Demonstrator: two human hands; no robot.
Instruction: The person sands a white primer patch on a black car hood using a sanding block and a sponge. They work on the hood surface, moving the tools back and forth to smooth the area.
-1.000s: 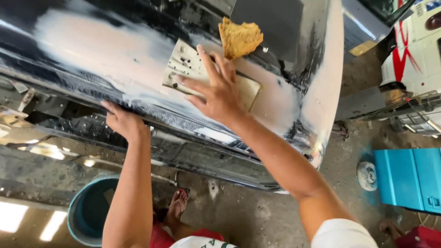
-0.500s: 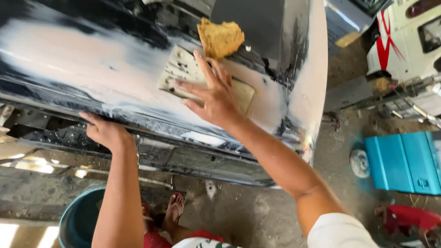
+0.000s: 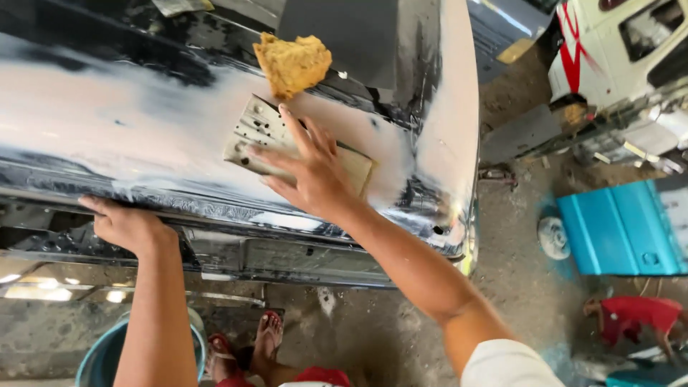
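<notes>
My right hand [image 3: 312, 172] lies flat, fingers spread, on a tan sanding sheet [image 3: 265, 136] pressed against a dark car panel [image 3: 129, 129] smeared with pale filler. A yellow sponge [image 3: 292, 63] rests on the panel just above the sheet. My left hand [image 3: 129, 226] grips the panel's lower edge, fingers curled over it. My feet in red sandals [image 3: 265, 337] stand on the wet concrete below.
A teal bucket [image 3: 100, 358] stands at the lower left by my left arm. A blue panel [image 3: 620, 229] lies on the ground at the right, with a white and red vehicle [image 3: 623, 64] beyond it. A person in red [image 3: 634, 319] crouches at lower right.
My right hand and the sanding sheet have slid left along the panel. My left hand has also shifted left along the lower edge. The view has moved with them.
</notes>
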